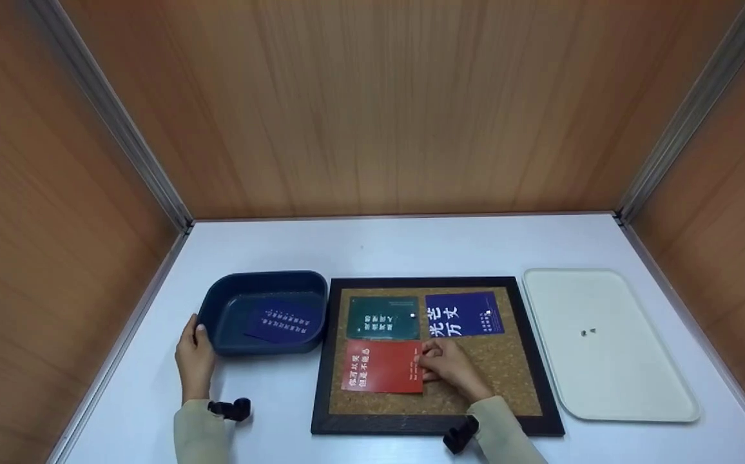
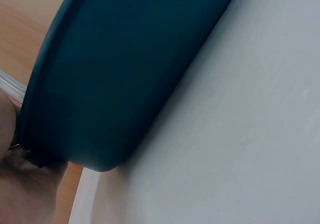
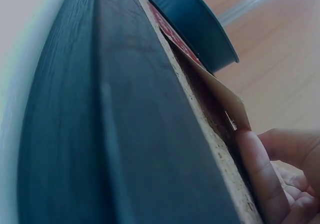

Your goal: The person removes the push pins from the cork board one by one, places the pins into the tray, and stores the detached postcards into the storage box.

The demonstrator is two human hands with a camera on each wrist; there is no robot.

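- Fingers [image 3: 260, 176] of the right hand [image 1: 455, 370] pinched the red card [image 1: 382, 368] at its right end, which stood lifted off the cork in the right wrist view.
- Red card: toward the front left corner of the framed corkboard [image 1: 376, 406], just in front of the green card [image 1: 372, 308].
- Left hand [image 1: 193, 357]: gripped the blue bin [image 1: 263, 348] at its left side, near the table's [image 1: 269, 406] left edge; a purple card [image 1: 285, 322] lay inside.
- Second purple card [image 1: 469, 314]: near the corkboard's back right corner.
- White tray [image 1: 611, 374]: along the table's right edge, bearing two tiny objects [image 1: 583, 333].
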